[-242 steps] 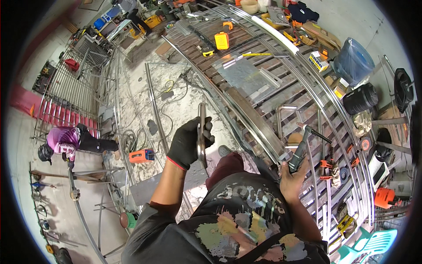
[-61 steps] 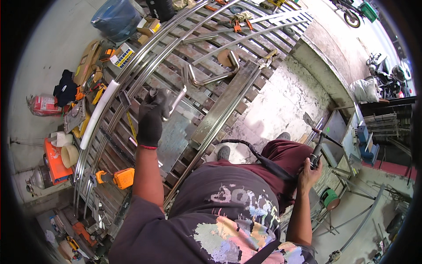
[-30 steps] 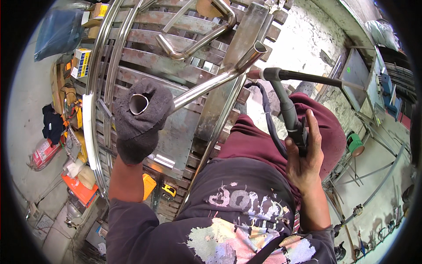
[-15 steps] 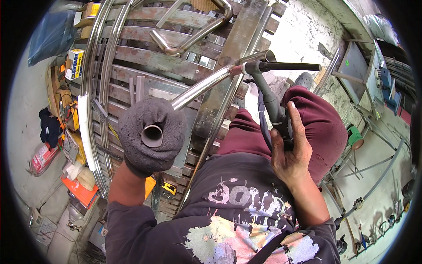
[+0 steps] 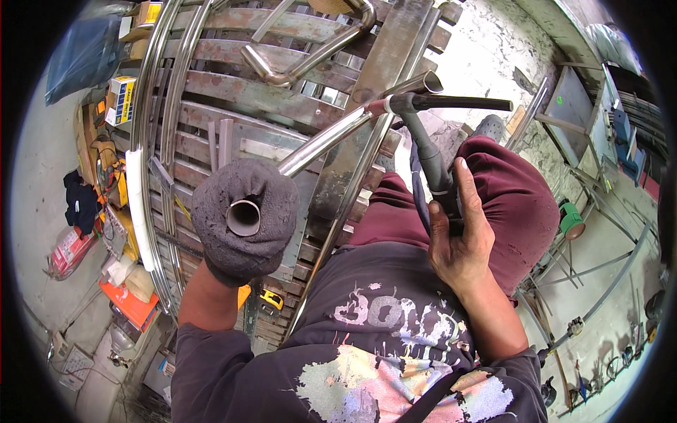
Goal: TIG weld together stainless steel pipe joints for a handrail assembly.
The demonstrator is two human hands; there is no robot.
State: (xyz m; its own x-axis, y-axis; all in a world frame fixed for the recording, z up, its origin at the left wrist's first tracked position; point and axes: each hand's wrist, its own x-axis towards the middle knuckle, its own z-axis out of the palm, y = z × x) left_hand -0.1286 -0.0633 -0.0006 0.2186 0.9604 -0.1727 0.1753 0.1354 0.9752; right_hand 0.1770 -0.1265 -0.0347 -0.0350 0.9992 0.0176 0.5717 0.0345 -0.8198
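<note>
Gripping a bent steel pipe (image 5: 324, 143) near its closer end, the gloved left hand (image 5: 247, 189) has its fingers wrapped right around the metal, the tube's open mouth showing in the dark fist. From there the pipe runs forward and to the right, over the slatted table (image 5: 247, 94) and across a flat steel bar (image 5: 331, 180), to a bend and a slanted open end. The bare right hand (image 5: 462, 243) grasps a welding torch (image 5: 427, 156) by its handle, thumb and forefinger on either side, forefinger extended; the remaining fingers are hidden. The torch's reddish nozzle (image 5: 379, 107) is at the bend, though whether it touches the pipe or stops just short, I cannot tell from this angle.

As for progress, the work looks positioned rather than finished: pipe and torch are together and both hands engaged, yet no arc shows, and what remains seems to lie at that covered bend. Another bent tube (image 5: 321, 60) lies on the table.
</note>
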